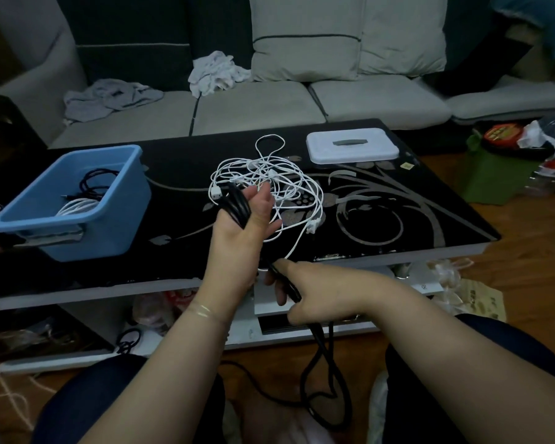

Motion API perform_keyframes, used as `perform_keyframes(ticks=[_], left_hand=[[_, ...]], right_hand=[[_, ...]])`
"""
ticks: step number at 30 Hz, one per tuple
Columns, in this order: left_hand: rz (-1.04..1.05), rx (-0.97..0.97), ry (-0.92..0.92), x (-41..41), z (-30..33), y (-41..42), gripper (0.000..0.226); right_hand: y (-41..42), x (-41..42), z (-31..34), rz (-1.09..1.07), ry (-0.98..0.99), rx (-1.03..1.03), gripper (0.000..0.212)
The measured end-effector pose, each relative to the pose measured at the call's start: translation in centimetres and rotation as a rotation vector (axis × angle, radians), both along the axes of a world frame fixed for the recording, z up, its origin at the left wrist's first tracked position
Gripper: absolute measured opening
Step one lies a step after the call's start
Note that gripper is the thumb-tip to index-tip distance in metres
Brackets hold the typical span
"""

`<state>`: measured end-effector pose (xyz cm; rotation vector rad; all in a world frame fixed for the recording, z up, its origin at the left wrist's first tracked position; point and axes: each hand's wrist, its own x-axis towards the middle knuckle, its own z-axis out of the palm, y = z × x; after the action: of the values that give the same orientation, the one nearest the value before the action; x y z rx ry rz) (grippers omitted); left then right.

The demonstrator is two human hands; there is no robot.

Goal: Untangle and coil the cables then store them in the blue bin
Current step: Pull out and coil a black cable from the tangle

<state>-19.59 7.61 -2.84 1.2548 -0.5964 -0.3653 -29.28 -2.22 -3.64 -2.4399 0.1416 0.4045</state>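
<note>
Over a black table (430, 225), two hands at work on one black cable (326, 357). Left hand (242, 224) raised at centre, fingers curled round several black loops. Right hand (297, 291) just below the near table edge, at 5 o'clock from the left, pinching the same cable, which drops in slack loops to the floor. One tangle of white cables (269, 181) on the tabletop, just beyond the left hand at 12 o'clock, touching the fingers. One blue bin (116, 219) at 9 o'clock near the left edge, holding one black coil and one white coil. One white lid (351, 145) at 1 o'clock, near the far edge. Open tabletop between bin and tangle, more at 3 o'clock.
</note>
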Motion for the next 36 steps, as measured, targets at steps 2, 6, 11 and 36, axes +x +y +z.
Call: perform_keyframes(ticks=[2, 6, 11, 36], left_hand=[[-0.036, 0.059, -0.071, 0.0, -0.7, -0.1, 0.057], [-0.004, 0.28, -0.387, -0.3, -1.5, -0.3, 0.057], [0.115, 0.694, -0.835, 0.0, -1.2, 0.1, 0.079], [-0.672, 0.653, -0.327, 1.5, 0.4, 1.9, 0.009]], right_hand=[[0.0, -0.1, 0.3, -0.009, -0.006, 0.051, 0.041], [0.4, -0.2, 0.0, -0.047, 0.006, 0.226, 0.057], [-0.1, -0.8, 0.3, -0.015, 0.16, 0.364, 0.041], [-1.3, -1.4, 1.7, -0.234, -0.355, 0.705, 0.044]])
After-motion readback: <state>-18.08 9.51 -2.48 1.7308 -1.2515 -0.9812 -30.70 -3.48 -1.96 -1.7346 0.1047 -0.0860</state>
